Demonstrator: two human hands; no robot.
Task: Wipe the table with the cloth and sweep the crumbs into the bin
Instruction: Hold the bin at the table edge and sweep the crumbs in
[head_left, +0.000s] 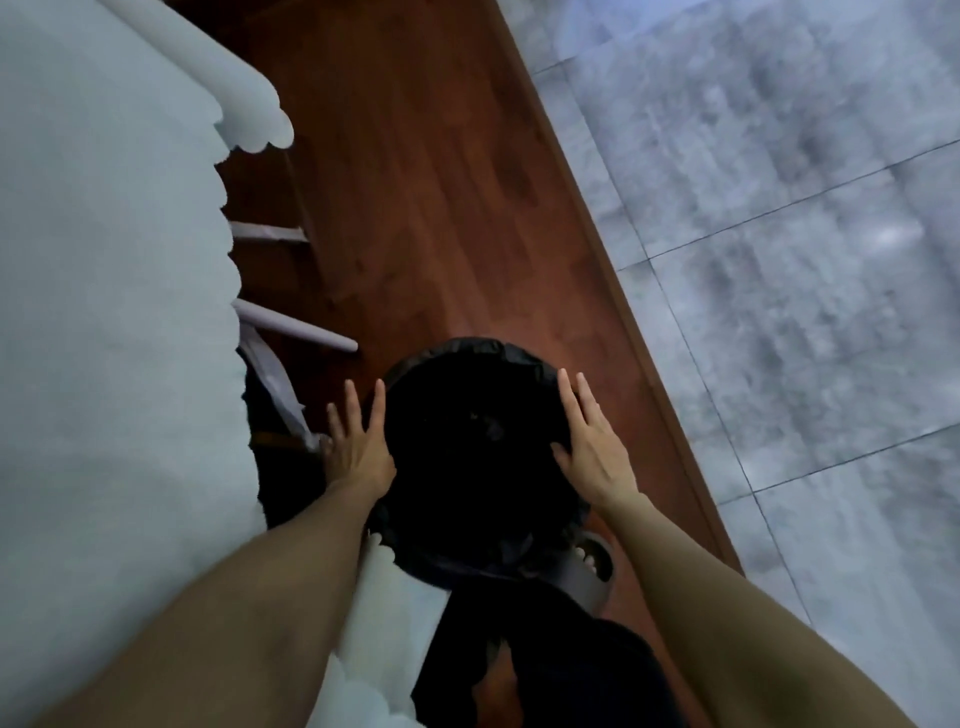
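Note:
A round bin (475, 364) lined with a black bag stands on the wooden floor below me, beside the table's edge. My left hand (358, 447) lies flat against its left side, fingers straight. My right hand (592, 447) presses on the right side, thumb hooked over the rim. The bin sits held between both palms. Its inside is too dark to show any contents. The table (104, 260), under a pale scalloped tablecloth, fills the left. No wiping cloth is in view.
White table legs (296, 325) jut out beneath the tablecloth just left of the bin. Reddish wooden floor (441, 182) runs under the bin; grey tiles (779, 260) begin to the right. My foot in a grey slipper (592, 569) is close behind the bin.

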